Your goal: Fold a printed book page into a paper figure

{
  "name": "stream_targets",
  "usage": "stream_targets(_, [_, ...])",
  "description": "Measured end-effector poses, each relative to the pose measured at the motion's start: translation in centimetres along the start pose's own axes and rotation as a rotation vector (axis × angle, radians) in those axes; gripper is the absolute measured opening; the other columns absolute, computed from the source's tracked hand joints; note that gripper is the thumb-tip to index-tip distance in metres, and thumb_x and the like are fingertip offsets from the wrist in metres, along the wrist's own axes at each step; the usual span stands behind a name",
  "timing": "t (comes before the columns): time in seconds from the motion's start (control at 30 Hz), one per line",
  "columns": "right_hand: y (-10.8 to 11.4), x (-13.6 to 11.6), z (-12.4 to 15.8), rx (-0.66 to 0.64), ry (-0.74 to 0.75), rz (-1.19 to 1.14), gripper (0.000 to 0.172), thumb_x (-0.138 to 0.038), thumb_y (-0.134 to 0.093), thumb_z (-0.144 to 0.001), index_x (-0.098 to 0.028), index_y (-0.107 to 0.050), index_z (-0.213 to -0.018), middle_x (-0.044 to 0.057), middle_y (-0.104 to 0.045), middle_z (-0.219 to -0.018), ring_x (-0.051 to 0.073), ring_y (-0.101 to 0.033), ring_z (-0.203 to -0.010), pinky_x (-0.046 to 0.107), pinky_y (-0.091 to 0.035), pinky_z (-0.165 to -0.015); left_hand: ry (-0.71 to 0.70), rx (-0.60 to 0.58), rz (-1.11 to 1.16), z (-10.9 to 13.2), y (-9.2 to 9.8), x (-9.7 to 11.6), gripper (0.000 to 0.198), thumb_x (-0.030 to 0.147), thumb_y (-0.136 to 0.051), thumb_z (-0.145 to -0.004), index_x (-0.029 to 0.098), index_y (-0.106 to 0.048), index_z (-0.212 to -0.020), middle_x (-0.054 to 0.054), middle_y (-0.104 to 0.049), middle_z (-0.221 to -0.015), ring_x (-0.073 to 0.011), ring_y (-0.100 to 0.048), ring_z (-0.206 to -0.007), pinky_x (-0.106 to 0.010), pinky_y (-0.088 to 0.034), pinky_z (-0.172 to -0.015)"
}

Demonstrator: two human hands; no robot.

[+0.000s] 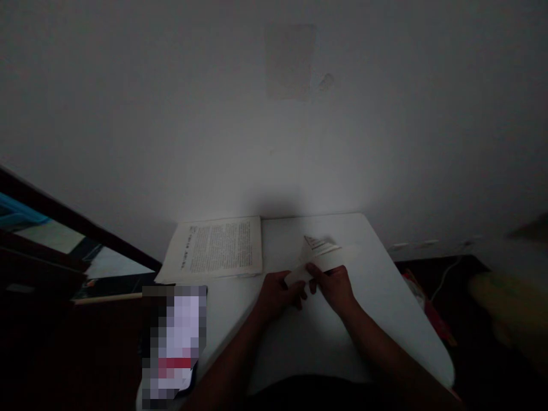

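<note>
Between my two hands is a small folded piece of paper (296, 276), pale and plain on the side facing me. My left hand (280, 290) pinches its left end, thumb on top. The fingers of my right hand (331, 285) grip its right end, close beside the left thumb. Just beyond my hands, a folded paper piece with printed lines (319, 246) rises to a point above the white table (363, 342). Whether it joins the strip in my fingers I cannot tell in the dim light.
Printed pages (222, 248) lie at the table's back left, against the wall (214, 142). A blurred-out phone-like object (182, 337) lies at the left edge. A dark wooden frame (77, 220) stands to the left. Dim items and a cable (447, 274) are beyond the right edge.
</note>
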State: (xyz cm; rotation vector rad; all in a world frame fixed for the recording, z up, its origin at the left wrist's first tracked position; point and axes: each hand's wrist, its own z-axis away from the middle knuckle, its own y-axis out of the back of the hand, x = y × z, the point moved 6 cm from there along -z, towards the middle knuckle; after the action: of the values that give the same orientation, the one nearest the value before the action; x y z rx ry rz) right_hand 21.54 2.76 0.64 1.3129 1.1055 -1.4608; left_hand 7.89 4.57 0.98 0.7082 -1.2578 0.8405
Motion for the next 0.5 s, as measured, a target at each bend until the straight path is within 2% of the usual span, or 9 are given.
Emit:
stream_targets(0.13, [0.1, -0.3, 0.0, 0.039, 0.002, -0.077, 0.035, -0.04, -0.068, -0.07, -0.015, -0.053, -0.051, -0.002, -0.051, -0.04, 0.01, -0.045, -0.034, 0.022, -0.033, -0.035, -0.031, -0.069, 0.103, -0.2, -0.4, 0.2, 0.032, 0.042, -0.06, -0.077, 0.01, -0.063, -0.072, -0.005, -0.067, -0.061, -0.0127, -0.06, -0.045, -0.021, -0.045, -0.045])
stream_targets(0.2, [0.3, -0.4, 0.0, 0.065, 0.0, -0.092, 0.032, -0.04, -0.069, -0.07, -0.016, -0.055, -0.056, -0.002, -0.052, -0.042, 0.01, -0.046, -0.034, 0.023, -0.034, -0.035, -0.039, -0.05, 0.14, -0.3, -0.3, 0.3, 0.034, 0.043, -0.059, -0.077, 0.009, -0.064, -0.073, -0.006, -0.067, -0.061, -0.0135, -0.061, -0.046, -0.022, -0.045, -0.045])
stream_targets(0.3, [0.7, -0.5, -0.2, 0.093, 0.015, -0.086, 0.027, -0.039, -0.067, -0.073, -0.015, -0.058, -0.061, -0.003, -0.051, -0.04, 0.01, -0.046, -0.034, 0.024, -0.036, -0.037, -0.01, 0.08, 0.192, -0.5, 0.6, 0.1, 0.033, 0.042, -0.062, -0.075, 0.009, -0.063, -0.073, -0.008, -0.069, -0.066, -0.0136, -0.06, -0.043, -0.023, -0.045, -0.043])
stream_targets(0.37, [1.1, -0.3, -0.4, 0.122, 0.014, -0.118, 0.029, -0.037, -0.068, -0.072, -0.015, -0.058, -0.056, -0.003, -0.05, -0.038, 0.009, -0.045, -0.034, 0.024, -0.037, -0.039, 0.012, 0.163, 0.234, -0.6, 1.3, -0.2, 0.032, 0.041, -0.065, -0.073, 0.01, -0.061, -0.072, -0.01, -0.07, -0.073, -0.0131, -0.06, -0.042, -0.023, -0.045, -0.041])
stream_targets(0.5, [2.1, 0.3, -1.0, 0.22, -0.008, -0.392, 0.027, -0.034, -0.074, -0.065, -0.015, -0.057, -0.056, -0.002, -0.055, -0.046, 0.008, -0.045, -0.037, 0.022, -0.036, -0.037, 0.011, 0.287, 0.358, -0.7, 2.2, -0.5, 0.031, 0.04, -0.067, -0.071, 0.01, -0.058, -0.07, -0.009, -0.07, -0.075, -0.011, -0.057, -0.041, -0.022, -0.043, -0.039])
